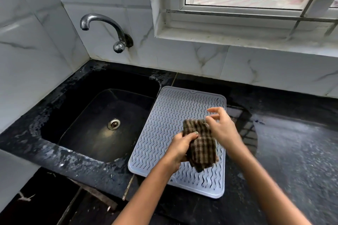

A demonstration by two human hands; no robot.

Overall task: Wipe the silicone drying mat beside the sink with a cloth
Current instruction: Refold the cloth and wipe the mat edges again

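**Cloth above mat, mat directly under both hands**

Grey silicone drying mat [170,126] flat on the dark surface [292,151], just right of the sink [102,120], left edge at the basin rim. Long axis running away from the body, near corner toward the left forearm, far end toward the tiled wall. Checked cloth [201,144] bunched over the mat's middle; whether lifted or touching, cannot tell. Left hand [180,149] closed on the cloth's lower fold, thumb on top. Right hand [222,126] pinching the upper edge, remaining fingers spread loose. Both hands about equally near; probably still arranging the cloth. Likely next: press down, stroke along the long axis.
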